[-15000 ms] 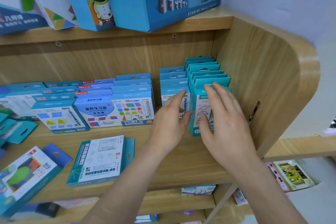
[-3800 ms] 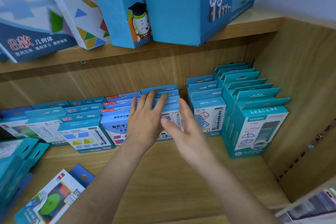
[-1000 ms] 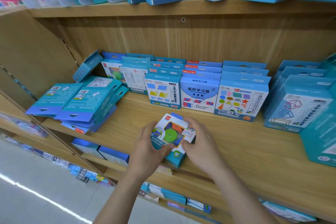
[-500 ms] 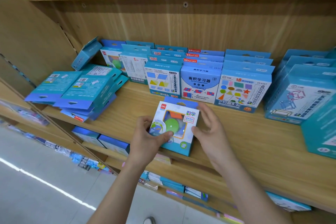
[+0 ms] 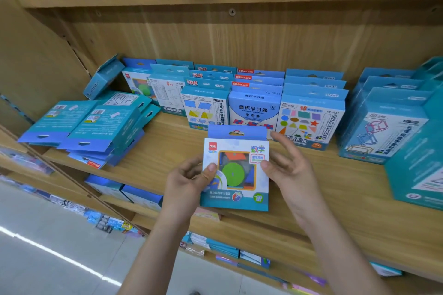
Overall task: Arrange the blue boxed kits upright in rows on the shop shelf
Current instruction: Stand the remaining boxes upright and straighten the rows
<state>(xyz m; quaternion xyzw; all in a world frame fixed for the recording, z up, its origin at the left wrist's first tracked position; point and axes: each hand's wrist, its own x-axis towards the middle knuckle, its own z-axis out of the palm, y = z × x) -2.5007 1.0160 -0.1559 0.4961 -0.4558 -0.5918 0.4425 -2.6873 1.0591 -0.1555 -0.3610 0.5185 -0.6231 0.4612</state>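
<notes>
Rows of upright kits (image 5: 254, 108) stand just behind; flat pile (image 5: 96, 124) at left, taller boxes (image 5: 383, 124) at right, all on shelf (image 5: 167, 141). Green-disc kit (image 5: 236, 170) is upright over shelf front. Left grip (image 5: 189, 182) pinches its left edge; right grip (image 5: 290, 167) has fingers spread, thumb touching right edge. Vs 0.5 s ago: kit nearer the rows.

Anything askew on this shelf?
Yes. Left on the wooden shelf, a pile of blue boxed kits lies flat, backs up; one blue box leans tilted by the side panel, unlike the upright rows.
</notes>
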